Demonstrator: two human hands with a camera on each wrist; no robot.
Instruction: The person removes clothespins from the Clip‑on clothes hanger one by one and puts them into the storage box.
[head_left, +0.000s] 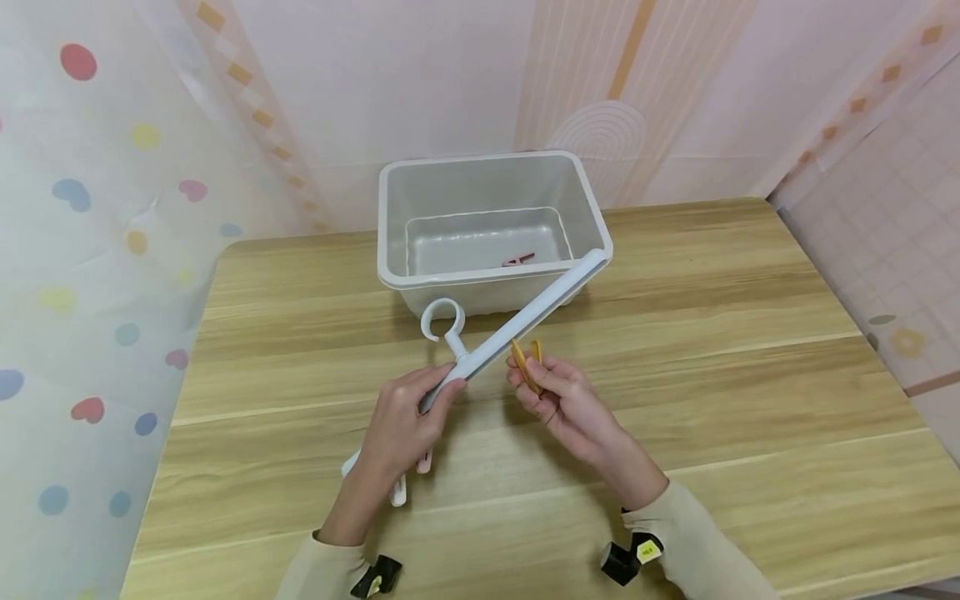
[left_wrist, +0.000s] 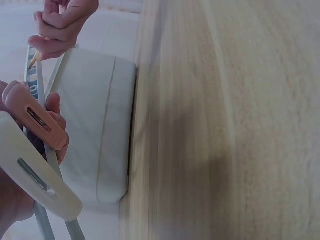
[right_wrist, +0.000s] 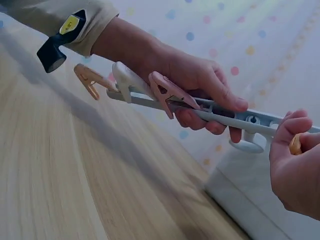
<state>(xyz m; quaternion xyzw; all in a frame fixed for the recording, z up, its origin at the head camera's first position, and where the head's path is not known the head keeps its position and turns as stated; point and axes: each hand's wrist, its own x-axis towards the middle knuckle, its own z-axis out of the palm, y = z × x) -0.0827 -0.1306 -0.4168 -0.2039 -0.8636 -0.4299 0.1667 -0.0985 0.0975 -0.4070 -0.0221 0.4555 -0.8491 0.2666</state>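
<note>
left hand (head_left: 401,421) grips white hanger bar (head_left: 525,321), right hand (head_left: 562,400) pinches yellow clip (head_left: 525,360); tub (head_left: 491,167) holds one pink clip (head_left: 519,260)

Bin (head_left: 491,225): on table (head_left: 750,375), behind both hands
Clip (head_left: 517,260): in bin
Hanger bar (head_left: 517,325): before bin, far end on bin's rim

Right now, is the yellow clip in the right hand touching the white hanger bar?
Cannot tell. In the head view the yellow clip sits right under the hanger bar, with no clear gap or contact.
</note>
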